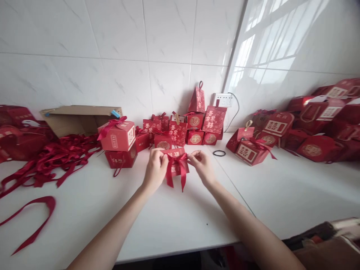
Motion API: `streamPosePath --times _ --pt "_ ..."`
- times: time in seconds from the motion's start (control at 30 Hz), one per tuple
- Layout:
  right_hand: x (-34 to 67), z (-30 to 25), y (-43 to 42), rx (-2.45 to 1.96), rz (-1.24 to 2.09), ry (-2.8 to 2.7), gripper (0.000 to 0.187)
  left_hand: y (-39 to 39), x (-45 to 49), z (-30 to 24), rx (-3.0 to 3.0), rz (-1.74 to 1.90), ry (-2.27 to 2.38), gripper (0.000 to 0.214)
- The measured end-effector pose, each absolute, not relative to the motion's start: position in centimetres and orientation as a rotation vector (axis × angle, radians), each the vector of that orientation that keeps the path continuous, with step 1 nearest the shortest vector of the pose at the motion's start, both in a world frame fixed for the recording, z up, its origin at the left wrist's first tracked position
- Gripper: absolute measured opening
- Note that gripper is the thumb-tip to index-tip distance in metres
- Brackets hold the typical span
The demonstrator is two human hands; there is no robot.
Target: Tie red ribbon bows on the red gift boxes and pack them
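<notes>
Between my two hands a small red gift box (pixel 174 151) sits on the white table, with a red ribbon bow (pixel 179 159) tied at its front. Two ribbon tails hang down from the knot. At the left side of the bow, my left hand (pixel 156 167) is closed, fingertips pinching the ribbon loop. My right hand (pixel 201 165) pinches the loop on the other side between thumb and forefinger. The lower part of the box is partly covered by the ribbon and hands.
A heap of loose red ribbons (pixel 64 157) and an open cardboard box (pixel 81 118) are at left. Stacked red boxes (pixel 116 137) stand nearby, several more along the wall and right. A black ring (pixel 219 153) lies near a power strip (pixel 223 99). One ribbon (pixel 50 206) lies front left.
</notes>
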State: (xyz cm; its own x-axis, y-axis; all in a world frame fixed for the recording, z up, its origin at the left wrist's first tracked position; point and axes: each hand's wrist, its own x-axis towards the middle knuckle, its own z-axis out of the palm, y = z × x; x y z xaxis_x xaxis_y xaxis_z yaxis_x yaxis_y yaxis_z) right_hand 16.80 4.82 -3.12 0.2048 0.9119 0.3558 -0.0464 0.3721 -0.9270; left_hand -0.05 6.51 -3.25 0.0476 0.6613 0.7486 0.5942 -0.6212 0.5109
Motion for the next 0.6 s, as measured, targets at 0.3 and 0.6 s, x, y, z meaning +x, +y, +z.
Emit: streamPosePath --times 0.3,0.6 --pt "14.8 -3.1 2.9 -0.615 -0.435 -2.354 0.042 7.3 -0.7 -3.2 2.213 1.619 1.221 0.026" --pt "14.9 -4.4 3.4 -0.624 -0.511 -2.227 0.023 7.2 -0.4 -3.5 2.184 1.627 1.170 0.013"
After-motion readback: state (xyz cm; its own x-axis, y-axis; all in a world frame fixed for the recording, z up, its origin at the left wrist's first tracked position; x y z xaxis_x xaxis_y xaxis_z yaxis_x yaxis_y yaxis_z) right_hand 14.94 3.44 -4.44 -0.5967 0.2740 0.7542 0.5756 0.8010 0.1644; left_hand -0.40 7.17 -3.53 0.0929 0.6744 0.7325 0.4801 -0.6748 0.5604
